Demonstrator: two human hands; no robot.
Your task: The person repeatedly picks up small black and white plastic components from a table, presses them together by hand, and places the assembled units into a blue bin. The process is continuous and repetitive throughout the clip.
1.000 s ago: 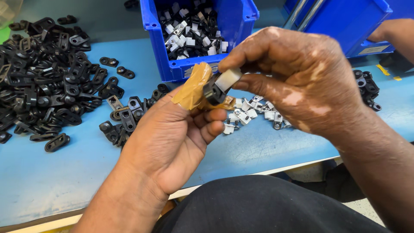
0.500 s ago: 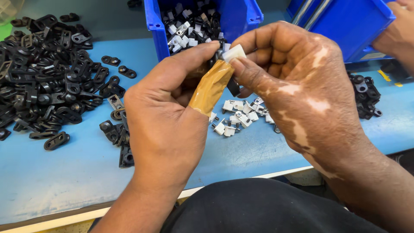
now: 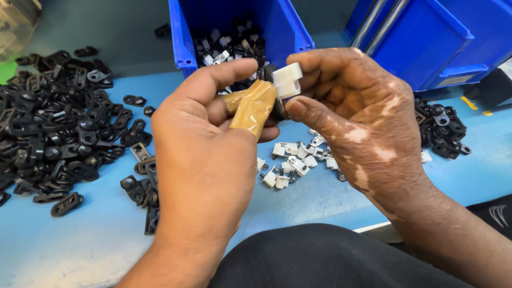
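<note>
White plastic clip point(image 3: 287, 81) was held up in the air between both hands, just in front of the open blue bin point(image 3: 184, 42) and above the blue surface point(image 3: 320, 197). A small black part point(image 3: 271, 74) sat right against it, mostly hidden by the fingers, so how the two fit together could not be seen. The clip could slip out and fall, because only the fingertips held it and it was small and smooth. If it fell, it could land among the loose white clips point(image 3: 290, 162) lying below and be hard to tell from them. The black part could also drop if the two hands pulled apart too fast. The brown tape point(image 3: 253, 106) wrapped on the left thumb might make that thumb slide more easily. The right hand point(image 3: 362, 122) had its grip closed tight on the white clip, with the thumb under it and the first finger on top. The left hand point(image 3: 208, 154) had its grip nearly closed too, with the taped thumb and first finger pinching in at the black part beside the clip. A big pile of black links point(image 3: 53, 122) lay well apart on the left, and a smaller black pile point(image 3: 442, 125) lay on the right near another blue bin point(image 3: 426, 37).
</note>
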